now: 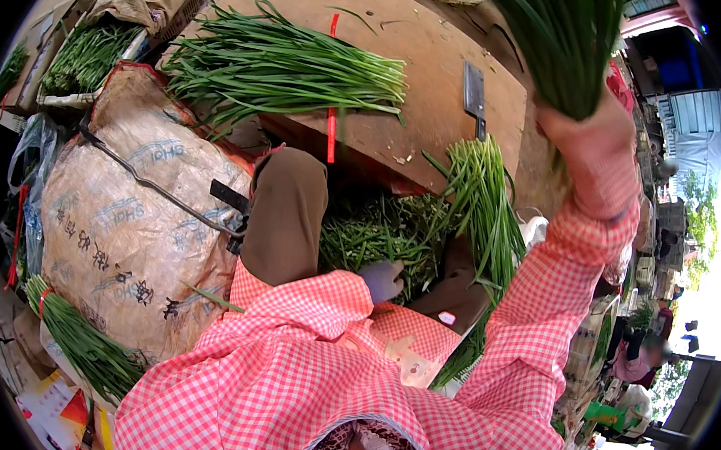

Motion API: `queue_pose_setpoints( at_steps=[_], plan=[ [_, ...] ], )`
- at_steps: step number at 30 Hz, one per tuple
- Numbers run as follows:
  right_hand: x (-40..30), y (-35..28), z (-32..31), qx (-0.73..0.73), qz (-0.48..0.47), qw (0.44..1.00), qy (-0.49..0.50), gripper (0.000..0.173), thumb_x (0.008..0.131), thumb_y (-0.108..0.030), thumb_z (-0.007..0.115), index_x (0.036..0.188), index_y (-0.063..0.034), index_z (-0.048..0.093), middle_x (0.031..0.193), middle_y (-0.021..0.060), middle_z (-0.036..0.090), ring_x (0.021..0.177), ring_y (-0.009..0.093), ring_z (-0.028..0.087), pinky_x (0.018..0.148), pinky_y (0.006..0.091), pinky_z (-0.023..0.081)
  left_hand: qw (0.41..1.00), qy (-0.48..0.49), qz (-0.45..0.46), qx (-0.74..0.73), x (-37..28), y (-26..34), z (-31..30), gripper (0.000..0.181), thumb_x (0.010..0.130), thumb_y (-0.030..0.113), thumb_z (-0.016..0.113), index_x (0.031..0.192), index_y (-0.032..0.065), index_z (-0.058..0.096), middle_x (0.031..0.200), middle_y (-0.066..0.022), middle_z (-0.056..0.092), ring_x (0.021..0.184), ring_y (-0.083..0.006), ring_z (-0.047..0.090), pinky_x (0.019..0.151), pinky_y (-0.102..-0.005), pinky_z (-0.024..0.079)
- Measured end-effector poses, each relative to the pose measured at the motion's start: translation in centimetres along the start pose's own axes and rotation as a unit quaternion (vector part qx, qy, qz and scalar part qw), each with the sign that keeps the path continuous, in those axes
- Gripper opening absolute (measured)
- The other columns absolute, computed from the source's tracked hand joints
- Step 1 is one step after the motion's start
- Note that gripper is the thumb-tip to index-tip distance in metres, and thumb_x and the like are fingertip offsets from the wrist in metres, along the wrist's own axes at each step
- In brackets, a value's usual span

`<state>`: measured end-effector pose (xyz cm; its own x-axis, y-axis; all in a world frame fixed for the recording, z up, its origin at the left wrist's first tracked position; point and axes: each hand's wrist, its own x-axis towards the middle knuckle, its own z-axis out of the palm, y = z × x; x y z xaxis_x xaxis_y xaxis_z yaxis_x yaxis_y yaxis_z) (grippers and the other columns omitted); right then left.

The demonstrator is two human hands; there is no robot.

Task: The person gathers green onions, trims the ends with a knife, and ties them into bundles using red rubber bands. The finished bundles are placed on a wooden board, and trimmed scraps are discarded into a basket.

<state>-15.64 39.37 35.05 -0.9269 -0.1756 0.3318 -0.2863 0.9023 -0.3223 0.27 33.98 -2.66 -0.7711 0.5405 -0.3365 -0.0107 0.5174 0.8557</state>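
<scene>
At the upper right my raised right hand (pixel 595 144) grips a bunch of garlic chives (pixel 558 44), blurred and partly cut off by the picture's edge. Low over my lap is my left hand (pixel 384 280), fingers curled and partly hidden by the sleeve; whether it holds anything is unclear. Below it lies a heap of chive trimmings (pixel 378 239) between my knees. A larger spread of chives (pixel 296 70) rests on the wooden board (pixel 388 7), across a red tie strip (pixel 331 135). More chives (pixel 481 202) hang over the board's near right corner, by a cleaver (pixel 473 89).
A bulging woven sack (pixel 142 210) with writing stands at my left, a bent metal rod (pixel 156 189) across it. Beside it lies a tied chive bundle (pixel 80 337). Further greens (pixel 90 59) fill a container at the upper left. People and crates are at the far right.
</scene>
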Motion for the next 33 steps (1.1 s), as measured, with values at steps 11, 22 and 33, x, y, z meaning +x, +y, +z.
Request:
queue_pose_setpoints(
  at_steps=[11, 22, 33],
  plan=[
    [7.0, 2.6, 26.7, -0.204, -0.185, 0.889, -0.367, 0.024, 0.07, -0.013, 0.061, 0.093, -0.0056, 0.064, 0.089, 0.0185, 0.065, 0.087, 0.036, 0.063, 0.073, 0.0401, 0.052, 0.912, 0.318, 0.24, 0.098, -7.9, 5.2, -20.5, 0.069, 0.077, 0.025, 0.067, 0.134, -0.0009, 0.036, 0.122, -0.0209, 0.05, 0.106, -0.0353, 0.052, 0.089, -0.0412, 0.044],
    [5.8, 6.4, 26.6, 0.031, -0.155, 0.939, -0.305, 0.059, 0.065, -0.044, 0.07, 0.108, -0.0047, 0.063, 0.105, 0.0202, 0.062, 0.097, 0.034, 0.061, 0.084, 0.0395, 0.049, 0.842, 0.3, 0.126, 0.43, 5.3, -3.2, -31.8, 0.092, 0.057, 0.038, 0.076, 0.136, 0.013, 0.035, 0.135, -0.0218, 0.034, 0.127, -0.0401, 0.03, 0.107, -0.0548, 0.02],
    [6.0, 12.7, 26.7, 0.048, 0.086, 0.968, -0.229, 0.038, 0.073, -0.037, 0.06, 0.1, -0.0104, 0.067, 0.091, 0.0141, 0.066, 0.086, 0.031, 0.063, 0.08, 0.0358, 0.049, 0.833, 0.253, 0.144, 0.471, 5.4, -3.3, -31.8, 0.08, 0.061, 0.037, 0.074, 0.132, 0.017, 0.042, 0.138, -0.0156, 0.033, 0.128, -0.0383, 0.028, 0.106, -0.0541, 0.022]
  ],
)
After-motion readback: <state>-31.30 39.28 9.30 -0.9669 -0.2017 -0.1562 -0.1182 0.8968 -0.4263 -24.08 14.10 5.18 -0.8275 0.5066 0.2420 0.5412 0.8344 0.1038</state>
